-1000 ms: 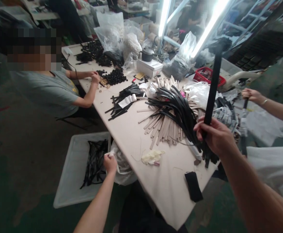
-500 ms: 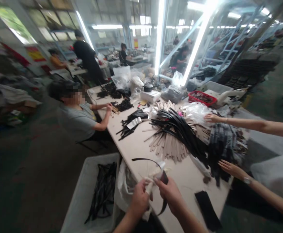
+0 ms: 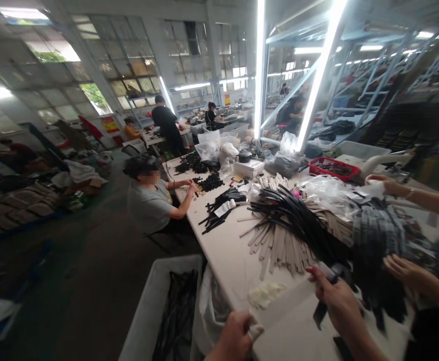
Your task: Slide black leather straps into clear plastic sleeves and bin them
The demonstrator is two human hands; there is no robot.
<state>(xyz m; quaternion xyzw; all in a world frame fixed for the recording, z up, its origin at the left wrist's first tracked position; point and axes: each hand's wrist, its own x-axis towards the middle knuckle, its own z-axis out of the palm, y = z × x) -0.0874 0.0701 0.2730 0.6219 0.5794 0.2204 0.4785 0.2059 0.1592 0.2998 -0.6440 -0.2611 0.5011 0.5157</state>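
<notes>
My left hand [image 3: 235, 335] is closed on one end of a pale, thin strip [image 3: 289, 301] near the table's edge. That strip runs up to my right hand [image 3: 336, 301], which is closed on a black strap [image 3: 320, 315]; part of the strap hangs below the fingers. A greyish-white piece also shows at the right fingertips, too blurred to name. Beneath the stretched strip, a crumpled cream-coloured scrap [image 3: 266, 295] lies on the table [image 3: 225, 260]. A fan of beige strips [image 3: 279, 250] and a bundle of black straps [image 3: 298, 213] lie beyond my hands.
At right, a co-worker's hands [image 3: 411, 273] are over dark straps in plastic [image 3: 377, 235]. Another person [image 3: 152, 200] sits at the left side, handling small parts. A white bin [image 3: 144, 311] of black straps stands below the table. A red basket [image 3: 334, 169] sits farther back.
My hands have moved apart, the right one going right with the black strap. The pale strip now stretches between them. The view has turned left, and the co-worker's upper hand has lifted clear plastic.
</notes>
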